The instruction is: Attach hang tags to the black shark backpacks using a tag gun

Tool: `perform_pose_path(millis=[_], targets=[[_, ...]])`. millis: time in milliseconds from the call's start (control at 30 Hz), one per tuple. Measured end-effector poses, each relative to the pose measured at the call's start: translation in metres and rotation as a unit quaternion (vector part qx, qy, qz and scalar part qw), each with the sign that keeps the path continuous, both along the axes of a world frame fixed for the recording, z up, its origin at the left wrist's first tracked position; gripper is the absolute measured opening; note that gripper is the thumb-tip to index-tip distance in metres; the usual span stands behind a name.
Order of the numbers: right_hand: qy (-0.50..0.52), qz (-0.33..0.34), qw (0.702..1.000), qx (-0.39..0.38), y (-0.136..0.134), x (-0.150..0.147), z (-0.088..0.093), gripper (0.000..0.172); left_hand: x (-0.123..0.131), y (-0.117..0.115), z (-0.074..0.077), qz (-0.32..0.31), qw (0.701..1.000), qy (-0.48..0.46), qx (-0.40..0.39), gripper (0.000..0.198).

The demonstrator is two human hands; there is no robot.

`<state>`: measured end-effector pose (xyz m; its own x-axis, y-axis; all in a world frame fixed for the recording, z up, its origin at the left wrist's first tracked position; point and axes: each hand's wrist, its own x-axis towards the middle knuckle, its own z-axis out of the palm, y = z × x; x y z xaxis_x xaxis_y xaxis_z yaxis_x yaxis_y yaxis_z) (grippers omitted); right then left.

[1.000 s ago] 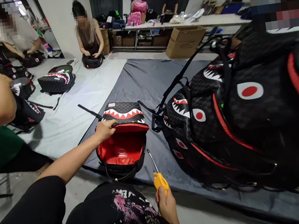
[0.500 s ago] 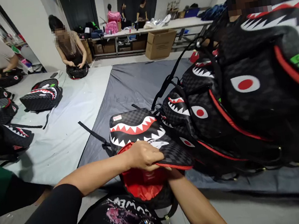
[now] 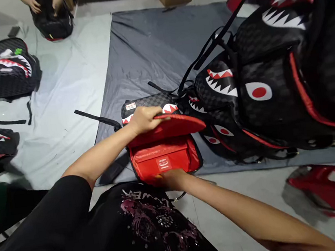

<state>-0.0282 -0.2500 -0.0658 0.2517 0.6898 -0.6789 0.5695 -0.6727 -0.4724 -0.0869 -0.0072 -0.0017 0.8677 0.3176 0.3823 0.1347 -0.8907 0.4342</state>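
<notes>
A black checkered backpack [image 3: 148, 100] with a printed shark mouth lies in front of me, its main compartment unzipped. My left hand [image 3: 145, 119] is closed on the edge of the red-lined flap [image 3: 176, 125] and holds it raised. Below the flap the red lining [image 3: 146, 167] shows, with a pale printed label [image 3: 163, 163]. At the near rim of the opening is my right hand [image 3: 174, 179], reaching into the red interior. Its fingers are mostly hidden, so their grip cannot be made out.
Similar backpacks [image 3: 258, 89] are piled close on the right, straps hanging toward me. More bags lie at left, including a backpack [image 3: 9, 72]. A co-worker's hands [image 3: 46, 5] handle another bag across the table. A red plastic stool [image 3: 333, 190] stands lower right.
My left hand has lifted the flap up and back, exposing more red lining. The right hand has come out from under the flap to the near rim. My view has tilted down.
</notes>
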Motion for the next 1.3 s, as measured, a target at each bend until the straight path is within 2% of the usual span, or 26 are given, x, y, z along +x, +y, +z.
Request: perform_pose_path(millis=[100,200,267,300,367,433,500,567,667,733,800,833,900,967,1067,1167,1300], targets=[[-0.050,0.065,0.992,-0.091,-0.016,0.015,0.030,0.018,0.000,0.025,-0.005,0.073,0.991,0.053,-0.096,0.041],[-0.198,0.063,0.972,-0.106,-0.004,0.029,0.046,0.038,-0.005,0.036,-0.011,0.073,0.969,0.097,-0.216,0.038],[-0.278,0.022,0.957,-0.084,0.020,0.035,0.039,0.045,-0.007,0.030,-0.009,0.057,0.961,0.094,-0.254,0.038],[-0.296,0.001,0.952,-0.076,0.035,0.039,0.033,0.045,-0.008,0.025,-0.006,0.057,0.963,0.092,-0.248,0.038],[-0.312,-0.047,0.946,-0.080,0.058,0.055,0.019,0.044,-0.012,0.014,0.002,0.078,0.973,0.094,-0.194,0.040],[-0.316,-0.086,0.939,-0.103,0.065,0.077,0.012,0.046,-0.018,0.009,0.005,0.122,0.978,0.103,-0.133,0.039],[-0.299,-0.110,0.937,-0.144,0.051,0.096,0.013,0.045,-0.025,0.013,0.001,0.178,0.972,0.105,-0.113,0.037],[-0.259,-0.126,0.938,-0.196,0.023,0.098,0.019,0.042,-0.030,0.020,-0.011,0.231,0.960,0.097,-0.128,0.038],[-0.140,-0.155,0.943,-0.260,-0.018,0.066,0.026,0.038,-0.029,0.028,-0.029,0.265,0.951,0.065,-0.144,0.039],[-0.054,-0.169,0.948,-0.264,-0.034,0.038,0.023,0.035,-0.025,0.029,-0.035,0.264,0.953,0.043,-0.143,0.037],[0.062,-0.228,0.944,-0.229,-0.039,0.021,0.016,0.036,-0.022,0.028,-0.036,0.255,0.956,0.032,-0.141,0.036],[0.123,-0.272,0.933,-0.200,-0.039,0.018,0.011,0.037,-0.021,0.027,-0.036,0.249,0.958,0.031,-0.139,0.037],[0.220,-0.362,0.896,-0.137,-0.034,0.023,0.001,0.041,-0.020,0.027,-0.034,0.231,0.963,0.030,-0.139,0.038],[0.255,-0.416,0.868,-0.092,-0.026,0.032,-0.013,0.046,-0.020,0.026,-0.031,0.215,0.966,0.022,-0.144,0.039],[0.305,-0.467,0.830,-0.019,-0.006,0.030,-0.040,0.052,-0.020,0.023,-0.028,0.196,0.968,0.003,-0.160,0.040],[0.364,-0.494,0.786,0.071,0.013,0.007,-0.066,0.058,-0.017,0.021,-0.028,0.185,0.967,-0.022,-0.173,0.040],[0.418,-0.487,0.752,0.152,0.013,-0.019,-0.080,0.059,-0.015,0.028,-0.038,0.193,0.964,-0.069,-0.170,0.040]])
